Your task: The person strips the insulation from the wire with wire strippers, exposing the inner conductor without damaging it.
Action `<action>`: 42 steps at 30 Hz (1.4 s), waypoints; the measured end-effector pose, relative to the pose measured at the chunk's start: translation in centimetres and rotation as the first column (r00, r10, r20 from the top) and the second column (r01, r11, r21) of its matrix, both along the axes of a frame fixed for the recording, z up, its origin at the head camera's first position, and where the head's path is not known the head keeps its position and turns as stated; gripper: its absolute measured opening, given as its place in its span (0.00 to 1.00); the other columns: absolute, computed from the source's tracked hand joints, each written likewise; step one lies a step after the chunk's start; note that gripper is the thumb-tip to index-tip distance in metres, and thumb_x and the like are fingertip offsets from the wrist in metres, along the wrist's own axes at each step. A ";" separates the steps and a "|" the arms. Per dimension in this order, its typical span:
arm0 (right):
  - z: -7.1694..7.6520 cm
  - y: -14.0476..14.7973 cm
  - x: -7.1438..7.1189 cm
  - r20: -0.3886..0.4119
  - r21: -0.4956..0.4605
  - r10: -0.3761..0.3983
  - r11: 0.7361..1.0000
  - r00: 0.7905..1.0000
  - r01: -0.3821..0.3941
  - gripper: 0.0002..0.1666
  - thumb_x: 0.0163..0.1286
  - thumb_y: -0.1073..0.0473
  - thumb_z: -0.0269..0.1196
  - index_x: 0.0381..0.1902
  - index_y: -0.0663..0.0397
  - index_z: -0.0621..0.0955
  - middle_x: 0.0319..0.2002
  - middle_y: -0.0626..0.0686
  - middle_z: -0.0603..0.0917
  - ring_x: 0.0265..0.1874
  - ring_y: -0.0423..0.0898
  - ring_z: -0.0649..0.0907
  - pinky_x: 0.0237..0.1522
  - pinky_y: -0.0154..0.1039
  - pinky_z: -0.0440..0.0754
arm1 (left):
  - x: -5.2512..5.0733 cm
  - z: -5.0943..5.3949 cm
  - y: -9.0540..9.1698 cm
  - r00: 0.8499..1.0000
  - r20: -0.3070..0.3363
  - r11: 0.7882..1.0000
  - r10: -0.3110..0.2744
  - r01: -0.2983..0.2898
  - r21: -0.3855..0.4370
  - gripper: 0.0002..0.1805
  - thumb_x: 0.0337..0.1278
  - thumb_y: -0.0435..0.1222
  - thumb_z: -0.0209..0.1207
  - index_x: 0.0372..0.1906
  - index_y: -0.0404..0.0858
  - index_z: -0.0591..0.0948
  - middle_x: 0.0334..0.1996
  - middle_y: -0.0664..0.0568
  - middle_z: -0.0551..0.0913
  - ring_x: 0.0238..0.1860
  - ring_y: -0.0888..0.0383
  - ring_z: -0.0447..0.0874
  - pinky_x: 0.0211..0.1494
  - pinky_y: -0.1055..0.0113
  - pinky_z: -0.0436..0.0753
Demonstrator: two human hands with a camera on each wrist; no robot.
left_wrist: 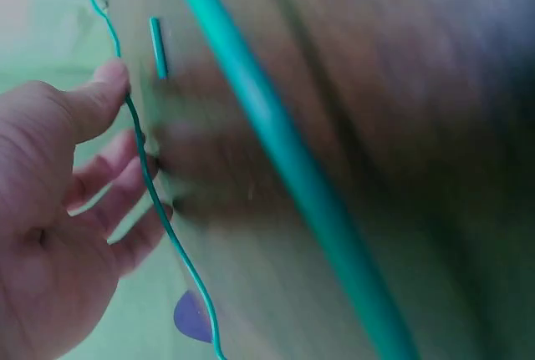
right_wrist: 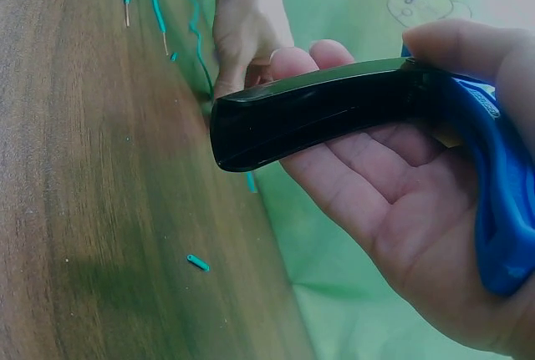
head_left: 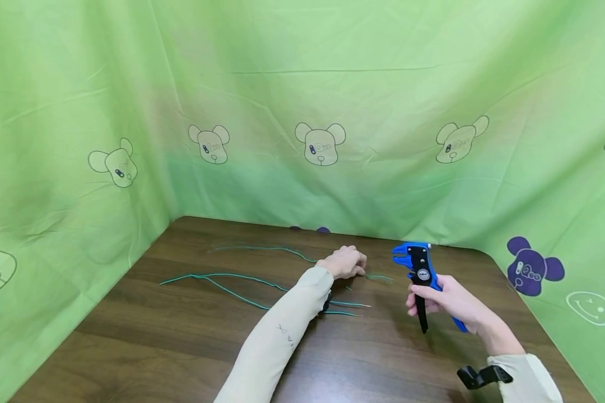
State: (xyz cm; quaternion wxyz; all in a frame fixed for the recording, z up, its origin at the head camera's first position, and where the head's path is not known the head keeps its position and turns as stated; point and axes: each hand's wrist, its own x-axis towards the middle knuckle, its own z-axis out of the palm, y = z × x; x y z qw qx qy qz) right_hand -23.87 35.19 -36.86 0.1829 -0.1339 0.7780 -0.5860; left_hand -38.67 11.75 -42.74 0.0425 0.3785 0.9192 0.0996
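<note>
My left hand [head_left: 344, 262] is low over the back of the table, pinching a thin teal wire [head_left: 282, 249] near its right end. In the left wrist view the thumb lies against this wire [left_wrist: 171, 230], with the other fingers spread behind it. My right hand [head_left: 448, 299] grips a blue and black wire stripper [head_left: 422, 268] by its handles, raised above the table at the right. The tool's head points up, its jaws facing left with no wire in them. Two more teal wires [head_left: 242, 298] lie in front of the left hand, partly hidden by the left forearm.
The two nearer wires end in bare copper [right_wrist: 165, 43]. Short pieces of teal insulation [right_wrist: 198, 262] are scattered on the brown wooden table [head_left: 146, 341]. A green cloth [head_left: 262, 101] printed with bear heads hangs around the table's back and sides.
</note>
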 end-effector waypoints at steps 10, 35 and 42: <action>-0.1 0.0 0.0 0.002 -0.002 0.003 1.000 1.000 -0.003 0.11 0.78 0.58 0.51 0.44 0.59 0.78 0.36 0.58 0.88 0.38 0.57 0.89 0.45 0.48 0.86 | -0.2 0.3 -1.6 0.994 0.083 0.982 -0.076 0.060 0.181 0.05 0.71 0.41 0.54 0.37 0.48 0.79 0.33 0.61 0.80 0.32 0.66 0.73 0.35 0.76 0.72; 0.7 -0.3 0.2 -0.032 0.009 0.011 1.000 0.999 -0.011 0.13 0.79 0.58 0.50 0.42 0.58 0.80 0.35 0.52 0.89 0.37 0.56 0.89 0.45 0.50 0.85 | 3.2 2.4 -2.5 0.993 -0.091 0.908 -0.074 0.105 0.406 0.11 0.70 0.45 0.55 0.46 0.49 0.85 0.40 0.63 0.87 0.39 0.71 0.79 0.44 0.82 0.73; 0.9 -0.2 0.4 -0.052 0.015 0.009 1.000 0.999 -0.008 0.12 0.79 0.59 0.50 0.44 0.59 0.79 0.36 0.54 0.89 0.37 0.56 0.89 0.45 0.51 0.85 | 4.2 3.3 -3.1 0.989 -0.131 0.889 -0.068 0.120 0.441 0.12 0.69 0.47 0.55 0.43 0.49 0.86 0.35 0.64 0.87 0.34 0.70 0.77 0.40 0.82 0.71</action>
